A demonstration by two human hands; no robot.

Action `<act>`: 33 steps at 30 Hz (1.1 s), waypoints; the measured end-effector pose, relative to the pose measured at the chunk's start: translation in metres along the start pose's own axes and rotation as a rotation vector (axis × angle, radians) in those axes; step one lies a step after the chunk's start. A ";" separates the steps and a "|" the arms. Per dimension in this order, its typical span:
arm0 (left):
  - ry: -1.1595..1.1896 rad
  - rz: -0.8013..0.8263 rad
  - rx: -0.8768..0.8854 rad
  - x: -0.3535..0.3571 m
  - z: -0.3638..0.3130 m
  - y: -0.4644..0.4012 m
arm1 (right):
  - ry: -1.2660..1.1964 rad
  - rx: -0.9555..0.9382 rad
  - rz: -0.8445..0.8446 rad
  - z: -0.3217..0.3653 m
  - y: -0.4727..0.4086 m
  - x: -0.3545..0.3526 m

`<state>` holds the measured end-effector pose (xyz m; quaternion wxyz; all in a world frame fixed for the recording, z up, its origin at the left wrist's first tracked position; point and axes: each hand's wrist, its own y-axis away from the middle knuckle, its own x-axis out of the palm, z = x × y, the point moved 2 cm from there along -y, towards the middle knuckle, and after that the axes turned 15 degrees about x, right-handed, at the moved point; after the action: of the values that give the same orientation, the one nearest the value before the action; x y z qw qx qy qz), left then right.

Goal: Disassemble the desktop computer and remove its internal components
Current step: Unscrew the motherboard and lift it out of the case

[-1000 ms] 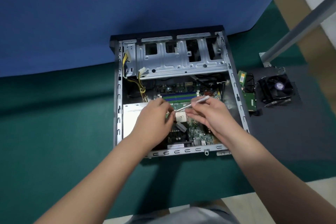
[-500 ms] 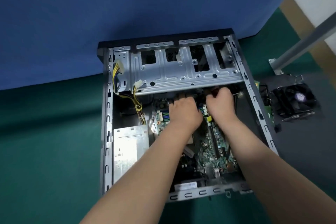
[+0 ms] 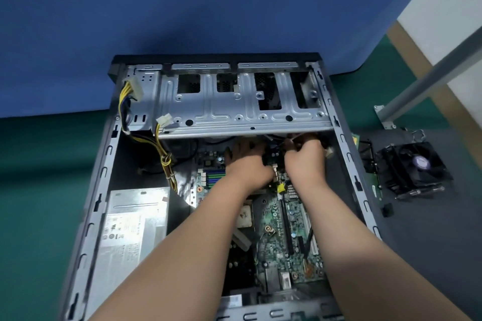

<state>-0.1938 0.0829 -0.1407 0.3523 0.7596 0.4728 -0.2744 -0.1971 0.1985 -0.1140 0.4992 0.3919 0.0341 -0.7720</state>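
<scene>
Reaching deep under the drive cage of the open case on the bench, both hands work at the motherboard's far edge: left hand flat with fingers hidden, right hand curled round cables, likely unplugging them.

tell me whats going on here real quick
A person is taking apart an open desktop computer case lying on a green table. Both hands reach under the metal drive cage at the far end of the motherboard; the right hand pinches thin cables there, the left hand lies beside it. A cooler fan already sits outside, right of the case.
</scene>
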 end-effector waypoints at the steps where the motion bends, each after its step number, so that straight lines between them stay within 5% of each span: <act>1: 0.014 -0.005 0.000 0.000 0.001 -0.002 | 0.004 -0.003 -0.009 0.000 0.000 0.001; 14: 0.193 0.026 -0.001 -0.009 -0.006 -0.009 | 0.241 -0.120 -0.033 0.006 0.003 -0.004; 25: 0.212 0.016 0.066 -0.011 -0.004 -0.012 | 1.145 -0.504 -0.077 0.032 0.016 -0.005; 33: 0.215 -0.010 0.114 -0.012 -0.003 -0.011 | 1.239 -0.657 -0.055 0.042 0.015 0.001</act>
<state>-0.2080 0.0825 -0.1326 0.2547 0.8009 0.4954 -0.2197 -0.2090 0.1714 -0.0805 0.4607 0.5875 0.5537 -0.3687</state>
